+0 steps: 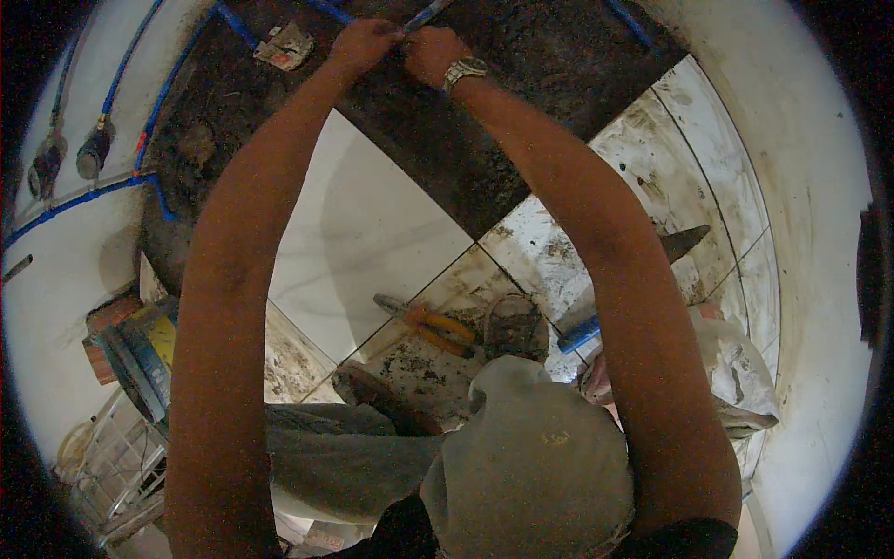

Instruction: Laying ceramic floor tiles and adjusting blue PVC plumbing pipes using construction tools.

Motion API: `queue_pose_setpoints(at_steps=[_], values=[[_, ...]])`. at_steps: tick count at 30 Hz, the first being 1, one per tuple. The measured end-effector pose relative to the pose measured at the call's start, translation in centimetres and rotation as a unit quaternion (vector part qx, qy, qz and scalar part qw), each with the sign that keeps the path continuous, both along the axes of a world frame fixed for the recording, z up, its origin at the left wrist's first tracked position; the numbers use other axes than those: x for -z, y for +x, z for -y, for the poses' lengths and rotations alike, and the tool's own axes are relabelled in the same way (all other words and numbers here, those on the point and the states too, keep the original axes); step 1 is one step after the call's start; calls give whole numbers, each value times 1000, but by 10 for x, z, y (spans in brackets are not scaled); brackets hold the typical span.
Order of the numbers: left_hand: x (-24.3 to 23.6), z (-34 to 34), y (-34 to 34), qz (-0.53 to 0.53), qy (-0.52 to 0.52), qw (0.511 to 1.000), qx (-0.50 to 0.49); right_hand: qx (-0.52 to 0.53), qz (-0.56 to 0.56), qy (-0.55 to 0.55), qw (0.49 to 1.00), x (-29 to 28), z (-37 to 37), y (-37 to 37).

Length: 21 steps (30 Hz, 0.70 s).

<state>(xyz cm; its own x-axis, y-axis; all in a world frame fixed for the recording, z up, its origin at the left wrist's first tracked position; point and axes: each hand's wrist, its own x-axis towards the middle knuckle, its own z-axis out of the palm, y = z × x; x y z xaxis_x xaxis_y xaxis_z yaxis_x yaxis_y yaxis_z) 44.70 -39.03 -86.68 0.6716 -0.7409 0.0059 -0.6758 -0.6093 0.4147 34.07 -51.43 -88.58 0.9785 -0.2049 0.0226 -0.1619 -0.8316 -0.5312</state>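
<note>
At the top, above a dug-out patch of dark soil (438,140), both arms reach forward and the hands nearly meet. A thin blue-grey pipe (428,13) runs up and away from between them. My left hand (365,47) is closed at the pipe's near end, fingers bent inward. My right hand (435,56), with a metal wristwatch (465,71) behind it, is closed around the same spot. The fingers hide the exact grip. Another blue pipe (330,11) comes in just beyond my left hand.
Orange-handled pliers (430,326) lie on the dirty tiles beside a shoe (515,328). A pointed trowel blade (684,242) and a blue-handled tool (579,335) are at the right. A bucket (135,359) stands left. Blue pipes (79,207) line the left wall.
</note>
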Motion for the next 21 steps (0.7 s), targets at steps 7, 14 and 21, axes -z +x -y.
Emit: queue_pose_setpoints(at_steps=[7, 14, 21], values=[[11, -4, 10, 6, 61, 998, -7, -30, 1, 11, 999, 9, 2, 4], [12, -7, 16, 23, -13, 996, 82, -27, 133, -31, 990, 6, -4, -9], [8, -9, 8, 12, -13, 998, 66, 16, 27, -8, 999, 1, -4, 2]])
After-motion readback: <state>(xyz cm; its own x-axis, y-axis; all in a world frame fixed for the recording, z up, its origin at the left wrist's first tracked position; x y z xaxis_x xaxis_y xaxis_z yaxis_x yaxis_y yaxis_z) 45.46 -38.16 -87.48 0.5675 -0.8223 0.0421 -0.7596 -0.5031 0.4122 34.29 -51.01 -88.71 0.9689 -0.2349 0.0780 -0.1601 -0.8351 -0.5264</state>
